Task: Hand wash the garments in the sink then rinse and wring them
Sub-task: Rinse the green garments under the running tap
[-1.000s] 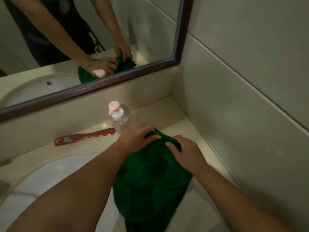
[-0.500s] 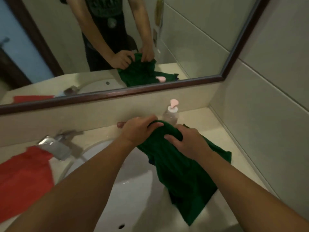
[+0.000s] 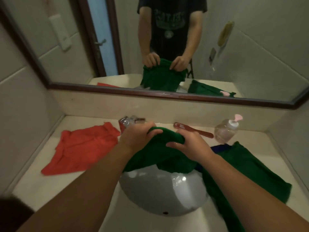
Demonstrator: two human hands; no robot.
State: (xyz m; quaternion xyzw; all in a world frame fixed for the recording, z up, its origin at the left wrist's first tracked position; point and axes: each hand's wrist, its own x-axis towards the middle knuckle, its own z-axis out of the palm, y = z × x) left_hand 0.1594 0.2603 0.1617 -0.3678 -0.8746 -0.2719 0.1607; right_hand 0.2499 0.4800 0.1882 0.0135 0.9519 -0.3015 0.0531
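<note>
Our left hand (image 3: pixel 135 138) and right hand (image 3: pixel 192 145) both grip the green garment (image 3: pixel 160 156), bunched over the sink (image 3: pixel 160 195).

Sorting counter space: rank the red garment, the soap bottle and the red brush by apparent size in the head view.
1. red garment
2. soap bottle
3. red brush: longer than the bottle but far thinner, so a close call.

The counter (image 3: pixel 50 186) bears a red garment (image 3: pixel 80 148) left of the sink (image 3: pixel 158 195), a brush (image 3: pixel 194 130) and bottle (image 3: pixel 224 131) behind it, and a green cloth (image 3: pixel 250 168) to its right.
</note>
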